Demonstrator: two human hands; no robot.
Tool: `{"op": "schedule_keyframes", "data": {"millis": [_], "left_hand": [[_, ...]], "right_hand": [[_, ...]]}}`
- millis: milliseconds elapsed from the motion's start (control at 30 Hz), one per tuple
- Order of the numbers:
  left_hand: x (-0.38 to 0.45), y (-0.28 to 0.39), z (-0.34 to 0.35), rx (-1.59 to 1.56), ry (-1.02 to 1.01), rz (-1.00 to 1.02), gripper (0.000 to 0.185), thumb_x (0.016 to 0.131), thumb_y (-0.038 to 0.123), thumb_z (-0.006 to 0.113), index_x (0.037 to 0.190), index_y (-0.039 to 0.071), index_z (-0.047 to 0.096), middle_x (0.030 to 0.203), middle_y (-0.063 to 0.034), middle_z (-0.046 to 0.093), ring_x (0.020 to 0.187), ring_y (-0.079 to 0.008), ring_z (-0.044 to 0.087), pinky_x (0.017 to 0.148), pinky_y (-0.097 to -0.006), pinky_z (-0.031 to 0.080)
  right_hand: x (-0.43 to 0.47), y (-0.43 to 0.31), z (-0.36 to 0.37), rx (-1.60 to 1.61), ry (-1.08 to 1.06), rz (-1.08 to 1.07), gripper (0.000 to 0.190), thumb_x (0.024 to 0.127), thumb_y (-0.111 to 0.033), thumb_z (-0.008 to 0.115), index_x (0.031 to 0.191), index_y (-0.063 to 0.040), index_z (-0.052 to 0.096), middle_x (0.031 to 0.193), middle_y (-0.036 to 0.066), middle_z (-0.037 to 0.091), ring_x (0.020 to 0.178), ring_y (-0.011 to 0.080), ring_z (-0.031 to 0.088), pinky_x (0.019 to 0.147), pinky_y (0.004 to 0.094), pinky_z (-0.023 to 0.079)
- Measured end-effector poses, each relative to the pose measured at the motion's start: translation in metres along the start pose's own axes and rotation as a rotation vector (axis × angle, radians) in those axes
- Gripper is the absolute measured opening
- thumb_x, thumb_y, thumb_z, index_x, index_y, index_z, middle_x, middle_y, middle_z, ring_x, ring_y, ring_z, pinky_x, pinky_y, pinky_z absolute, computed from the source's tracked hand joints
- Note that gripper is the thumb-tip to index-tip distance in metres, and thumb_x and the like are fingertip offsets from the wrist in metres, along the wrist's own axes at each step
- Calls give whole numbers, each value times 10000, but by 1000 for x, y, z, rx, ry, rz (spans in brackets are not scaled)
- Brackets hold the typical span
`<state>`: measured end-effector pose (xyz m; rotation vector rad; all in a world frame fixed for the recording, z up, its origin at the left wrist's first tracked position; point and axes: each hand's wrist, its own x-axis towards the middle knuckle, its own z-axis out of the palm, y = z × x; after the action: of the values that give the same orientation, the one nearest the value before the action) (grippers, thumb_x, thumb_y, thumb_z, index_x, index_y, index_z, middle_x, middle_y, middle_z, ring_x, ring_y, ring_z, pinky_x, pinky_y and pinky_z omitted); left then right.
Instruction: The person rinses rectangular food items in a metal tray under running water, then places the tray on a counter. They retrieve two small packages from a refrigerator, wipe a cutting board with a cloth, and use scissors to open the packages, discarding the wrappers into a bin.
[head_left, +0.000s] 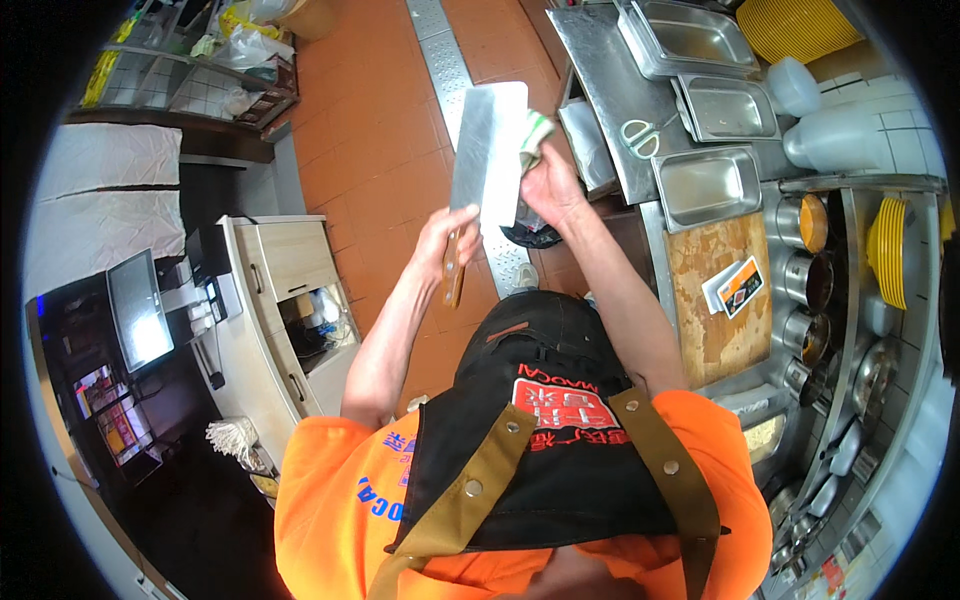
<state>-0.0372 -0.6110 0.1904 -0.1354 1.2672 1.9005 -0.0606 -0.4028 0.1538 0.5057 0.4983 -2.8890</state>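
Note:
A wide-bladed Chinese cleaver (480, 150) is held up over the tiled floor, its blade pointing away from me. My left hand (448, 244) grips it where the wooden handle meets the blade, thumb on the metal. Behind the blade's right side, my right hand (553, 184) holds a green-and-white cloth (535, 136). The blade hides part of the cloth, so I cannot tell whether the two touch.
To the right stand a steel counter (600, 64) with white-handled scissors (640, 139), several steel pans (709, 187), and a worn wooden cutting board (697, 300) bearing a printed card (739, 289). A light wooden cabinet (296, 255) and a monitor (140, 311) are at left.

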Motion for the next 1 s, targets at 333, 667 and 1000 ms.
{"op": "schedule_keyframes", "data": {"millis": [333,667,1000], "left_hand": [[43,46,-89,317,467,85,181,919,166,604,838,9,567,530,-18,516,396,-130,487,400,-262,395],[11,45,13,471,156,-12,126,866,114,568,878,-10,590,545,-35,553,401,-139,546,391,-268,426],[6,20,8,-4,9,-14,147,878,129,604,785,28,551,509,-25,480,382,-140,470,382,-271,380]], "right_hand": [[-20,-12,-11,-67,2,-22,497,1051,-396,303,1390,-71,466,1330,83,562,1232,250,534,1047,440,427],[18,21,31,-1781,-40,-1010,397,813,-77,650,1118,50,431,1411,284,355,1362,477,309,1142,529,239],[18,-37,3,-63,108,-169,431,1017,-384,461,1261,-47,573,1184,59,653,1042,183,629,946,351,502]]}}
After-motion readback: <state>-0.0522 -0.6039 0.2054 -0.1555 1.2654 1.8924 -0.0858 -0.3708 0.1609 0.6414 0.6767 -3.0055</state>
